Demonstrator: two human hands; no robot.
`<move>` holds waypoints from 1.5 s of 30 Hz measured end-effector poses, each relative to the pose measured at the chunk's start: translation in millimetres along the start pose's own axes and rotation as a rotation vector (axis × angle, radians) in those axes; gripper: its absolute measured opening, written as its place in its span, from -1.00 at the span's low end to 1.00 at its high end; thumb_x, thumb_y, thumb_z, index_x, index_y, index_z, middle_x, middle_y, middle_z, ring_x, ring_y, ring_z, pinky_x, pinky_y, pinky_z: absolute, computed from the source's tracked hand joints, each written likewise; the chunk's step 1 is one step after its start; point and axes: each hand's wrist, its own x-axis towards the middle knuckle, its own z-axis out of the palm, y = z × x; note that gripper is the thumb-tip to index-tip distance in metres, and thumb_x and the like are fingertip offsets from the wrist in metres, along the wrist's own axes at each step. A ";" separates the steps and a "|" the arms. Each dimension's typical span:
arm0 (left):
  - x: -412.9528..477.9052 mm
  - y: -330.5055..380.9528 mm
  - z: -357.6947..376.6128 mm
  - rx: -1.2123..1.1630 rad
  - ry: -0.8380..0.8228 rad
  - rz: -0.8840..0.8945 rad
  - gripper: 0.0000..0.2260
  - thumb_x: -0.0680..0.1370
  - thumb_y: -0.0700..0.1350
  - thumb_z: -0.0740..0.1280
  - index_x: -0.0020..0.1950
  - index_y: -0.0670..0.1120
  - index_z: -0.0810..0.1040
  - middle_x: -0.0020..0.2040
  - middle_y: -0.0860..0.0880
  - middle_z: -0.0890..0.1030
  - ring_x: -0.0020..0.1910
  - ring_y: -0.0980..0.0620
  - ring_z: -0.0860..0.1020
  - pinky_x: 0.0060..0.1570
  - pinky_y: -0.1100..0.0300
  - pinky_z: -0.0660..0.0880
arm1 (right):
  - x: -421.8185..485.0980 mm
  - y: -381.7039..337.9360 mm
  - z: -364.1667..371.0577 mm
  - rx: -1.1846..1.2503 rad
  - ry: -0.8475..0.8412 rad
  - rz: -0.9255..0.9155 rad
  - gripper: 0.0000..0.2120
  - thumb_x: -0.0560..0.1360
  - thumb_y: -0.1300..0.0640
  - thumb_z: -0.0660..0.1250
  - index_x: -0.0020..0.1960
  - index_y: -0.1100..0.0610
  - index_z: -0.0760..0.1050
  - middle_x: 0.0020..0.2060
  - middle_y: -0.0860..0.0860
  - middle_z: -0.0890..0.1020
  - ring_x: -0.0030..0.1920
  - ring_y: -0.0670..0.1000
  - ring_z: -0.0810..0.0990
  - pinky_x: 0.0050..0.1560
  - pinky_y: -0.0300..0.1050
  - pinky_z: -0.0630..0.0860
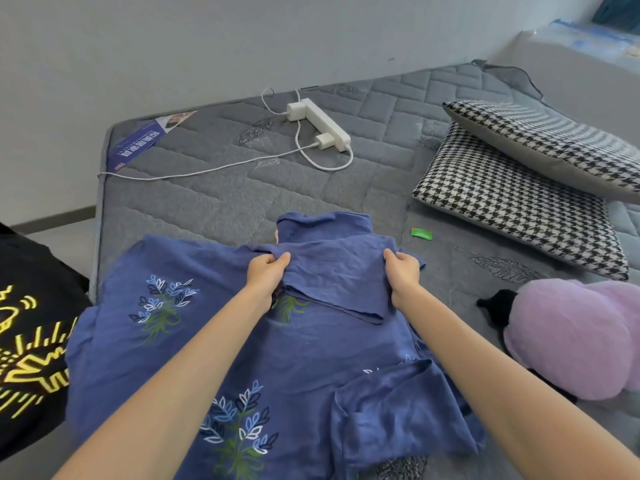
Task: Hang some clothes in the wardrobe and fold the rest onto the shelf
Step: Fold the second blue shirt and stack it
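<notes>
Early fold of blue leaf-printed cloth garment [311, 348] on grey quilted mattress [207, 195], pinched by left hand [268, 271] and right hand [403, 271]; shelving pending.

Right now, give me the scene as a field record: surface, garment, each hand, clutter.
surface: grey quilted mattress
garment: blue shirt with leaf prints, spread on the mattress, partly folded
left hand: grips a fold near the shirt's far end
right hand: grips the same fold, other side
clutter: black garment at left, power strip, houndstooth pillows, purple plush, green wrapper
</notes>
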 end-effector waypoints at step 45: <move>-179.4 -100.7 115.9 1.113 -0.524 0.940 -0.46 0.38 0.32 0.34 0.13 -0.04 0.38 0.09 0.00 0.46 0.09 -0.04 0.37 0.07 0.10 0.30 | 25.9 7.9 -84.6 -0.126 -0.279 -0.067 -0.83 0.59 0.13 0.25 -0.18 0.08 0.44 -0.30 -0.01 0.45 -0.32 -0.12 0.40 -0.26 -0.32 0.38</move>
